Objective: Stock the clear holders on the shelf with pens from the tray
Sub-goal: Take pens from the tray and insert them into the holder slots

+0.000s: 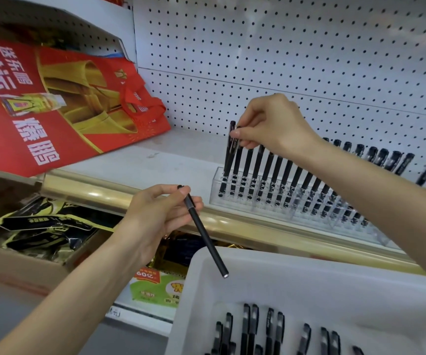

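**Pen at the end slot, a second one waiting**

A black pen (228, 160) is pinched near its cap between the thumb and curled fingers of the right hand (273, 124), right of centre in the frame. Its lower end is seen inside the leftmost slot of the clear holder (215, 198) on the white shelf (155, 160). Whether it is fully seated cannot be told through the glare of the plastic.

The row of slotted pens (278, 175) is partly hidden behind that hand and wrist. The holder's right end is blurred and crossed by the forearm. Further capped pens (386, 157) are made out at the right edge, soft and cut off.

At centre, a second black pen (206, 237) is gripped at its upper end by the curled fingers of the left hand (160, 213). It is slanted down to the right, its tip over the white tray (334, 290).

More loose pens (247, 326) lie in the tray, cropped by the bottom edge.

A red printed bag (65, 98) is leaned at the upper left. White pegboard (283, 47) fills the back.
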`<state>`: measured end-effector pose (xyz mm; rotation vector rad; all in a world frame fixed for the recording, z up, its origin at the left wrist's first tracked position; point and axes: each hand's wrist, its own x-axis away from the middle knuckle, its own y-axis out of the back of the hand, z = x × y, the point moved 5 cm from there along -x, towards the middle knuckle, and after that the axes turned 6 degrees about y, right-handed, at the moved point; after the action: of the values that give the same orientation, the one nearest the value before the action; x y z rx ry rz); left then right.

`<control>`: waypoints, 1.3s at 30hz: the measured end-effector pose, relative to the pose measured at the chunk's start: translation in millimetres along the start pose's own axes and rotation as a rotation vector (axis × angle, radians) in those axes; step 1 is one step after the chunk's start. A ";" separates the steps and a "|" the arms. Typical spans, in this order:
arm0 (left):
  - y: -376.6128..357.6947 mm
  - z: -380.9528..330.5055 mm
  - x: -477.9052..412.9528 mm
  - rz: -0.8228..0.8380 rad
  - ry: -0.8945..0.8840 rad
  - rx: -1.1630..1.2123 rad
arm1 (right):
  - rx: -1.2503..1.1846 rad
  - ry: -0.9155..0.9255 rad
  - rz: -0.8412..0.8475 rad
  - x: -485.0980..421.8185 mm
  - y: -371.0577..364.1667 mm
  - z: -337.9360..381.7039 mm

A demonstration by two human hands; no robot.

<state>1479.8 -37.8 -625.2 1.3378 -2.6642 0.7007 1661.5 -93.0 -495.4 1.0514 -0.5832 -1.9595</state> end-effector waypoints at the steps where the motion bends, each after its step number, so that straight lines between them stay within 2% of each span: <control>1: 0.1 -0.6 0.2 -0.007 -0.006 0.002 | 0.030 0.011 -0.001 -0.3 0.1 1.1; 16: -15.5 -9.4 9.0 0.019 -0.038 -0.027 | 0.181 0.155 -0.011 1.6 -11.5 2.2; 31: -17.7 -12.5 14.2 0.005 -0.062 -0.047 | 0.207 0.196 -0.014 -2.3 -18.2 3.6; 34: -16.9 -14.2 16.0 0.003 -0.062 -0.053 | 0.137 0.160 -0.042 -1.4 -19.5 3.5; 39: -20.6 -14.1 14.9 0.076 -0.042 -0.046 | -0.212 -0.024 -0.202 9.3 -4.9 2.3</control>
<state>1484.8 -53.3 -601.2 1.2602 -2.7593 0.6218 1654.4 -98.0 -501.9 0.9857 -0.2820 -2.1576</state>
